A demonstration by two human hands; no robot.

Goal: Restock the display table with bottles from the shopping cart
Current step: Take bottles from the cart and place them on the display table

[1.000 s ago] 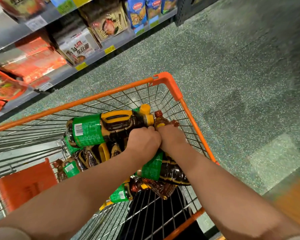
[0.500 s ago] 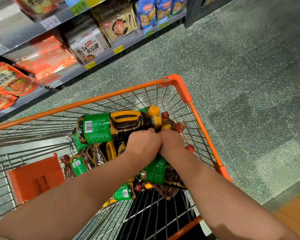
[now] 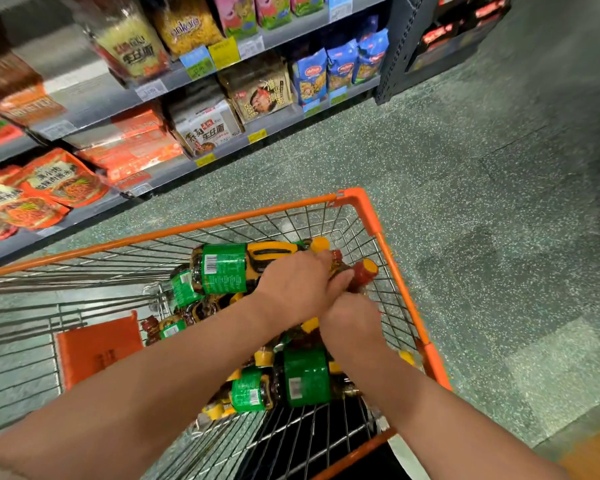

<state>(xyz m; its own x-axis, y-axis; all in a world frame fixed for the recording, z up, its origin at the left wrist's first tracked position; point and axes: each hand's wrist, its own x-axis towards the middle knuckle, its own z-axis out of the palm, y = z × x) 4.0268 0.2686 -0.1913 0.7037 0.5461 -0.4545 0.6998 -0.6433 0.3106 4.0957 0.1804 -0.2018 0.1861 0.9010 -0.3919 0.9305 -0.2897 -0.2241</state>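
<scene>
Two hands work inside the shopping cart (image 3: pixel 357 197), and their pairing has just changed: a second ago they sat knuckle to knuckle at one height on the pile, while now the left hand (image 3: pixel 297 289) has slid forward and up, so that the right hand (image 3: pixel 352 325) lies just behind and below it, touching its heel. The left hand's fingers are curled over the neck end of a small dark bottle whose red cap (image 3: pixel 366 271) juts out just beyond the fingertips; I judge this a narrow closing grip on that bottle, though the palm hides the contact. The right hand is curled down into the pile with its fingers out of sight, so I cannot tell what, if anything, it holds. Just beyond the left knuckles lies the big bottle (image 3: pixel 232 268) with a green label and yellow handle, on its side across the top of the heap; under and behind the right wrist lie more green-labelled bottles (image 3: pixel 305 375), jumbled, some with yellow caps. For the task this reads as the pick being settled, one bottle singled out near the cart's front corner, nothing lifted clear yet; the display table is not in view, so the carry is all ahead. Against the earlier view, the camera has also tipped up: more of the shelf (image 3: pixel 222 154) of noodle packets shows beyond the cart, and the big bottle has stayed about where it was.
</scene>
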